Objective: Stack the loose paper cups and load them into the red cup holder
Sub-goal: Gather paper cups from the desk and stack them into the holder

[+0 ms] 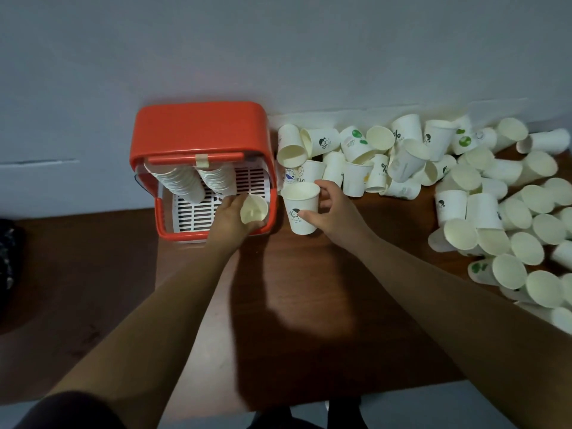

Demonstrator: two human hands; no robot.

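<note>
While both hands are busy, the red cup holder point(201, 128) sits on the brown table point(309, 305) against the wall point(278, 41), just left of the cup heap. Rounded red hood, open front, white slotted tray point(198, 212) as its floor. Two stacks point(182, 184) of nested white cups lean down from under the hood.

Left hand point(230, 216) curls round a tilted cup point(254, 209), mouth toward the camera, over the holder's front right corner. Right hand point(332, 209) grips an upright cup point(301, 209) standing on the table just beside the holder, thumb on the near side.

Loose cups point(402, 162) lie heaped along the wall and down the right side, many tipped over.

Hidden: upper ends of both stacks run under the hood. The heap is cut off at the right frame edge. Dark shape point(9, 252) at the left edge, not identifiable. Beige tape point(202, 159) on the holder's red crossbar.

Writing: "HELLO" on the greeting cup point(305, 180), a bold "%" on the percent cup point(397, 135). The upright cup carries a small dark figure, its caption too small to read.
</note>
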